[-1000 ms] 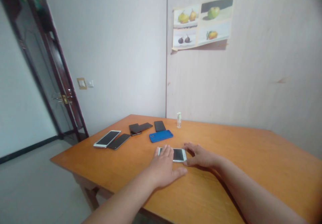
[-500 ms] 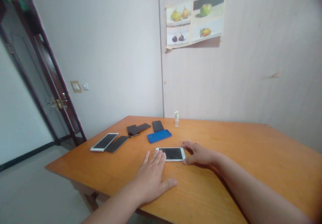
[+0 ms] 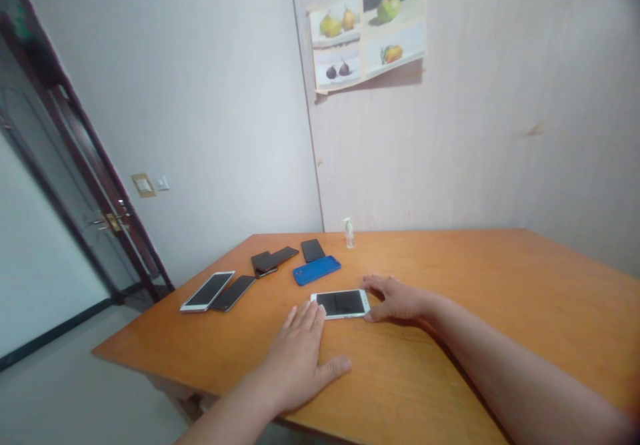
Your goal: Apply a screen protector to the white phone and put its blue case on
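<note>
A white smartphone [image 3: 343, 303] with a dark screen lies face up on the wooden table, its long side running left to right. My left hand [image 3: 300, 358] rests flat and open in front of it, thumb spread to the right, fingertips touching the phone's lower left corner. At the opposite end my right hand [image 3: 393, 299] curls round the short edge, thumb at the near corner and fingers at the far one. Just behind the phone is a blue phone case [image 3: 317, 270].
A white tablet-like device [image 3: 207, 291] and a black phone [image 3: 234, 293] lie at the table's left side. Farther back are stacked dark phones [image 3: 277, 259], another dark phone [image 3: 313, 250] and a small clear pump bottle [image 3: 349, 235]. The wooden table [image 3: 475, 285] meets the wall behind.
My left fingertips have slid slightly back, uncovering more of the phone's left end. My right hand stays at the other end. The whole view has tilted a little.
</note>
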The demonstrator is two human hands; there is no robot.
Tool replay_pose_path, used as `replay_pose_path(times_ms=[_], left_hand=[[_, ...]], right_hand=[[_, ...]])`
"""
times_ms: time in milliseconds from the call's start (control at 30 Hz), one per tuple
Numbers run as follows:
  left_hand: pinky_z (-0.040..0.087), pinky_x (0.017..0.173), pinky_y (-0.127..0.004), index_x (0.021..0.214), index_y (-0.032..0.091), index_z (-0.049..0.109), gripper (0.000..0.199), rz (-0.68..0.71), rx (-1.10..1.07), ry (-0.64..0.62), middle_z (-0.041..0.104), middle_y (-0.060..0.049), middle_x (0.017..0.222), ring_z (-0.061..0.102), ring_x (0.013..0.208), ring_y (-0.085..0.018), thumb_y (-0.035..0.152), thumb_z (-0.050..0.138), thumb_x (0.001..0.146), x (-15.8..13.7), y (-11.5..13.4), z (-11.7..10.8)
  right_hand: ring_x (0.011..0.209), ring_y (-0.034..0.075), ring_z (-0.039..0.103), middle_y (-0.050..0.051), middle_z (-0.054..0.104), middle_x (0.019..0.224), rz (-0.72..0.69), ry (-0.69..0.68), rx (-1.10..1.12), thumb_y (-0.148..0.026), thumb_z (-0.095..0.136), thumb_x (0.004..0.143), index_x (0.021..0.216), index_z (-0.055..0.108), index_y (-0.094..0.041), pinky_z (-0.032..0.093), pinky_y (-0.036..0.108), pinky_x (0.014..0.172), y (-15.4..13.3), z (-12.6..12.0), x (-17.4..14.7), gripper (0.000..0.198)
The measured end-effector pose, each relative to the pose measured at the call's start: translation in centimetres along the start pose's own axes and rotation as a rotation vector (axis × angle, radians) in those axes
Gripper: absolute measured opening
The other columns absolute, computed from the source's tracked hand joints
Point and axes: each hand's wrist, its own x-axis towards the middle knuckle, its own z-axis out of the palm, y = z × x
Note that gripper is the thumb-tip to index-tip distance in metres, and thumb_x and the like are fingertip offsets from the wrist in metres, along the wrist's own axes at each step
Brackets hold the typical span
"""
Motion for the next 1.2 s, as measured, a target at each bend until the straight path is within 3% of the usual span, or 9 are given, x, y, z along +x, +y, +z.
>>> replay_pose_path(times_ms=[233,333,500,767,1000,1200], left_hand=[[0.016,0.121,-0.052,0.154,0.008,0.026,0.096,-0.077,-0.011,0.0,0.019,-0.017,0.162,0.01,0.151,-0.032,0.079,0.023,0.088,3.6,-0.9,0.2],[0.015,0.121,-0.051,0.154,0.008,0.026,0.099,-0.064,0.024,0.025,0.019,-0.018,0.162,0.01,0.151,-0.034,0.08,0.026,0.087,3.1,-0.4,0.6],[0.011,0.123,-0.05,0.154,0.013,0.03,0.096,0.013,0.069,-0.009,0.024,-0.015,0.161,0.013,0.151,-0.032,0.081,0.028,0.086,0.5,0.5,0.2],[0.01,0.119,-0.06,0.154,0.009,0.028,0.099,-0.09,0.046,-0.024,0.021,-0.018,0.161,0.011,0.15,-0.036,0.081,0.02,0.087,4.0,0.9,-0.1],[0.007,0.122,-0.053,0.155,0.013,0.025,0.098,0.078,0.05,-0.075,0.021,-0.015,0.162,0.012,0.151,-0.032,0.082,0.023,0.086,2.2,2.6,-0.4],[0.011,0.12,-0.057,0.153,0.007,0.028,0.101,-0.026,0.039,-0.06,0.021,-0.019,0.161,0.012,0.15,-0.036,0.082,0.02,0.086,5.1,2.2,-0.1]], right_hand=[[0.142,0.039,0.031,0.006,0.054,0.143,0.071,0.037,-0.004,-0.058,0.078,0.061,0.123,0.066,-0.029,0.01,0.053,0.119,-0.4,0.1,-0.3,0.07],[0.14,0.04,0.033,0.005,0.051,0.146,0.086,0.055,0.009,-0.057,0.079,0.059,0.123,0.066,-0.03,0.012,0.054,0.118,-0.5,0.1,-0.4,0.071],[0.14,0.039,0.033,0.004,0.062,0.132,0.087,0.03,0.014,-0.055,0.079,0.06,0.12,0.067,-0.03,0.015,0.052,0.118,-0.6,0.0,-0.3,0.066],[0.138,0.037,0.037,0.003,0.061,0.132,0.066,0.036,-0.016,-0.056,0.078,0.06,0.119,0.067,-0.03,0.014,0.051,0.118,-0.4,-0.1,-0.2,0.065],[0.131,0.037,0.045,0.002,0.064,0.127,0.057,0.029,-0.022,-0.055,0.079,0.06,0.117,0.067,-0.029,0.018,0.05,0.117,-0.4,-0.1,-0.1,0.063],[0.132,0.035,0.044,0.003,0.065,0.124,0.052,0.039,-0.06,-0.056,0.078,0.061,0.116,0.066,-0.027,0.024,0.046,0.114,-0.3,0.0,0.0,0.063]])
